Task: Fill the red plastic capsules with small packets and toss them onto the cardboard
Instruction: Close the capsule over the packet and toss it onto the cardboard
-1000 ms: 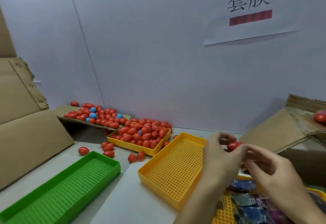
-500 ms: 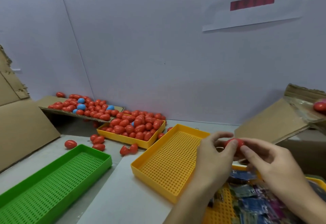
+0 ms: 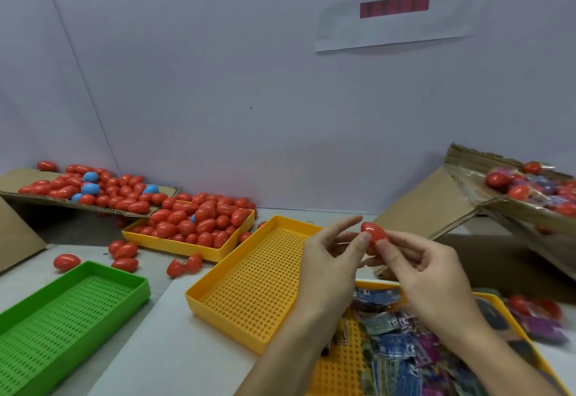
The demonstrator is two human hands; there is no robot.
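A red plastic capsule (image 3: pixel 373 235) is held between both hands above the right end of an empty yellow tray (image 3: pixel 249 302). My left hand (image 3: pixel 330 258) pinches it with thumb and fingers from the left. My right hand (image 3: pixel 420 271) pinches it from the right. Small blue and purple packets (image 3: pixel 396 349) lie in a yellow tray (image 3: pixel 339 364) below my hands. A cardboard sheet (image 3: pixel 18 177) at the far left carries many red capsules and a few blue ones (image 3: pixel 90 188).
Another yellow tray (image 3: pixel 174 246) heaped with red capsules stands behind. An empty green tray (image 3: pixel 62 311) lies at the near left. Loose capsules (image 3: pixel 124 250) dot the table. A cardboard box (image 3: pixel 526 208) with capsules and packets leans at the right. White walls close the back.
The camera view has shifted left and tilted down. Both hands stay together on the capsule, which now shows more fully between the fingertips.
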